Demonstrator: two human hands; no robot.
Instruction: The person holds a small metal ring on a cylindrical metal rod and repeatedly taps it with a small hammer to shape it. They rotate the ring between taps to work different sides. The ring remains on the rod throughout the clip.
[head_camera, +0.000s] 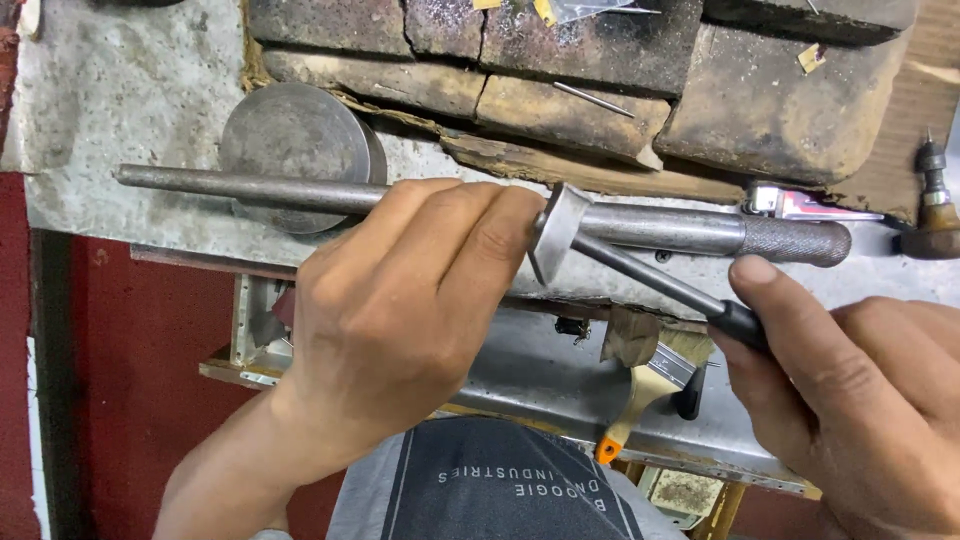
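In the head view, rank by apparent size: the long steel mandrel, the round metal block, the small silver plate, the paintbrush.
1. Long steel mandrel, spanning most of the frame.
2. Round metal block.
3. Paintbrush, though partly hidden.
4. Small silver plate, pinched in the left hand.

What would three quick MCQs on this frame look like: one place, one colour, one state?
1. Where does the round metal block lie?
A. behind the long rod, upper left
B. on the bricks
C. under the brush

2. What colour is the handle of the tool in the right hand?
A. red
B. black
C. yellow

3. What is the left hand doing?
A. lying flat on the bench
B. gripping the brush
C. pinching a small metal piece in its fingers

Answers:
1 A: the block sits on the grey bench, the rod crossing in front of it.
2 B: the grip by the right thumb is black.
3 C: the fingertips close on the piece, against the tool's tip.
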